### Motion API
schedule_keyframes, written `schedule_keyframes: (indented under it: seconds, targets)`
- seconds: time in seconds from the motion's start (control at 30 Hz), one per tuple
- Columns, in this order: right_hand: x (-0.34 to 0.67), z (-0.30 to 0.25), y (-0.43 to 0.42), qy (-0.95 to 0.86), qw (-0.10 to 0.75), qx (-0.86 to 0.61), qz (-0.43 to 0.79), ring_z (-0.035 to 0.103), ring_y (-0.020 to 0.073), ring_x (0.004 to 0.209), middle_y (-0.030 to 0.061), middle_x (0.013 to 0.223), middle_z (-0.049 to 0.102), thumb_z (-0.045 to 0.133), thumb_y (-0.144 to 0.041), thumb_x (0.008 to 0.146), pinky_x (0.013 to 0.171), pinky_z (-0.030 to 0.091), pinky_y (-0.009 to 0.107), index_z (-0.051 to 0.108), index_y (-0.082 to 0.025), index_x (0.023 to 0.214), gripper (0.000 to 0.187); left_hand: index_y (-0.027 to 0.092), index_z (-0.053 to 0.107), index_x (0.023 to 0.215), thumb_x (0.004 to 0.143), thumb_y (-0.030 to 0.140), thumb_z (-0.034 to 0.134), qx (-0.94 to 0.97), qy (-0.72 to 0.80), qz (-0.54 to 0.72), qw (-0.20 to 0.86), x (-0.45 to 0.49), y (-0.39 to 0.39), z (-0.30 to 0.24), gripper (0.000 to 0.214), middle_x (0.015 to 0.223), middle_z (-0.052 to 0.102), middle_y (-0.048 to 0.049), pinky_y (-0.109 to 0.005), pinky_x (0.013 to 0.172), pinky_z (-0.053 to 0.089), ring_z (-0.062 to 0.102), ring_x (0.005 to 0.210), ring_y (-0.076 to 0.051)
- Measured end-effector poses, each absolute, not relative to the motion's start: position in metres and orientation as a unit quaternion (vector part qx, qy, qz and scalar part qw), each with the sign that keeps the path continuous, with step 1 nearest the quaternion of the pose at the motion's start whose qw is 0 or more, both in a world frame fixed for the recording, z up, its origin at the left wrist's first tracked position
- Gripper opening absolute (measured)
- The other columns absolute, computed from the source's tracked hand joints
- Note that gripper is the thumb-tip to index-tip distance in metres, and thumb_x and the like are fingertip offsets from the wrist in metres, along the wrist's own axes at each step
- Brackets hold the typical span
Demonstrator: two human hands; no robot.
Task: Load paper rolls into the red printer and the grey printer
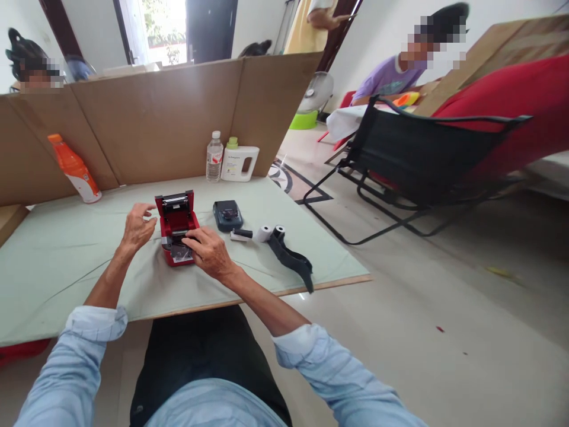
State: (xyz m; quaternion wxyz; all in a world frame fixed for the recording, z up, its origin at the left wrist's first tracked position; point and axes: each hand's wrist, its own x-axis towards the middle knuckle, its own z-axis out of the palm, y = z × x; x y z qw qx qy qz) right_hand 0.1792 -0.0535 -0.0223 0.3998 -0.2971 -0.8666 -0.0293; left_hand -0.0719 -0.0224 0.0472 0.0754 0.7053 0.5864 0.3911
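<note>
A red label printer (166,258) stands on the table with its lid raised, showing a dark inside with rollers. Just left of the printer is my left hand (140,226), its fingers apart and nothing visible in them. My right hand (208,254) reaches over the printer's front right side. Its fingers are drawn together at the dark inner part, and what they grip is hidden. To the right of the printer lies a dark portable printer (228,215). Nearby are a black and white stapler-like item (241,235), a white paper roll (264,233) and a black ribbon roll (291,260) partly unwound.
A cardboard screen (164,124) borders the back of the table (57,261). Along it stand an orange bottle (75,169), a clear water bottle (214,157) and a white jug (240,163). A black folding chair (427,157) and a seated person (391,77) are at right.
</note>
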Motion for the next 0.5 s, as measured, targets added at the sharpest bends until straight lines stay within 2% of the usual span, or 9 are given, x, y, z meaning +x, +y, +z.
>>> schedule_keyframes:
  seconds: [0.1,0.17,0.27,0.4,0.5]
  targets:
    - [0.179,-0.027,-0.058,-0.862,0.412,-0.293,-0.036,0.063,0.0268,0.108,0.0114,0.118,0.072,0.057,-0.002,0.088,0.095,0.051,0.041,0.077,-0.022,0.117,0.041,0.017,0.061,0.145,0.079,0.022,0.070,0.697,0.584,0.402,0.108,-0.077,0.000,0.051,0.067,0.147,0.061,-0.0167,-0.038,0.085,0.064,0.072,0.106,-0.025]
    - [0.180,-0.028,-0.059,-0.860,0.416,-0.295,-0.030,0.062,0.0271,0.108,0.0117,0.118,0.071,0.057,-0.002,0.086,0.096,0.051,0.042,0.077,-0.021,0.118,0.043,0.016,0.057,0.150,0.078,0.024,0.072,0.711,0.566,0.391,0.145,-0.076,0.014,0.052,0.074,0.148,0.061,-0.0174,-0.040,0.089,0.063,0.071,0.113,-0.027]
    - [0.182,-0.031,-0.060,-0.859,0.418,-0.296,-0.015,0.062,0.0277,0.109,0.0121,0.119,0.070,0.058,-0.002,0.085,0.097,0.052,0.043,0.076,-0.022,0.120,0.045,0.016,0.059,0.148,0.078,0.026,0.072,0.722,0.550,0.383,0.172,-0.072,0.023,0.050,0.072,0.143,0.065,-0.0171,-0.040,0.093,0.061,0.068,0.121,-0.030]
    - [0.183,-0.035,-0.060,-0.856,0.430,-0.287,-0.011,0.062,0.0288,0.110,0.0138,0.121,0.069,0.057,-0.003,0.087,0.098,0.054,0.045,0.076,-0.021,0.123,0.045,0.016,0.055,0.151,0.079,0.030,0.071,0.725,0.527,0.399,0.196,-0.070,0.003,0.045,0.075,0.148,0.062,-0.0188,-0.036,0.088,0.062,0.065,0.130,-0.031]
    - [0.182,-0.036,-0.061,-0.853,0.434,-0.292,-0.006,0.062,0.0293,0.112,0.0138,0.121,0.069,0.057,-0.005,0.088,0.100,0.054,0.047,0.077,-0.023,0.125,0.045,0.019,0.057,0.149,0.081,0.029,0.069,0.736,0.513,0.395,0.198,-0.069,-0.024,0.043,0.070,0.144,0.066,-0.0148,-0.040,0.095,0.062,0.065,0.131,-0.029]
